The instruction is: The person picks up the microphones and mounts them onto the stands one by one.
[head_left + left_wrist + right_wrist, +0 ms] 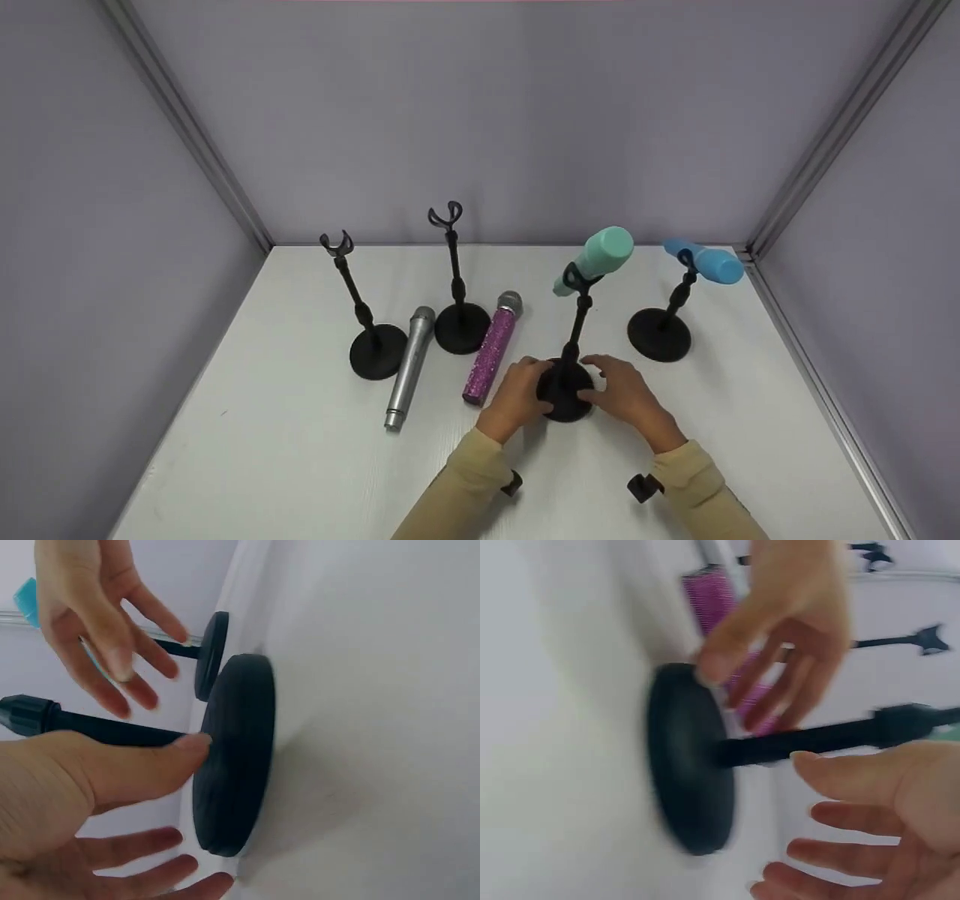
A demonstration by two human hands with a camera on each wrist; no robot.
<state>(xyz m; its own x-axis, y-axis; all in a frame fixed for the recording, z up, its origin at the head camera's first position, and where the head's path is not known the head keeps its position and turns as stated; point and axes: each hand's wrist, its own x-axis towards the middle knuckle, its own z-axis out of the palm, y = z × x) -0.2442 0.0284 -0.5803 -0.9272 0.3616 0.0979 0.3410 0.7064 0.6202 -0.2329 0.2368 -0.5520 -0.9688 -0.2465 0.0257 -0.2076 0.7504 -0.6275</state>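
A black microphone stand (579,322) with a round base (564,405) stands between both hands and carries a mint-green microphone (606,251) in its clip. My left hand (519,396) is at the left side of the base. In the left wrist view its thumb (161,765) lies against the base, with the other fingers spread loosely beside it. My right hand (628,396) is at the right side, fingers apart; the right wrist view shows its fingertips (806,765) close to the pole, holding nothing.
A second stand (660,335) at the right carries a blue microphone (712,262). On the left are two stands with bare clips, one nearer (379,352) and one farther back (463,328). A silver microphone (409,369) and a glittery purple microphone (495,349) lie on the white table (300,450). Grey panels surround it.
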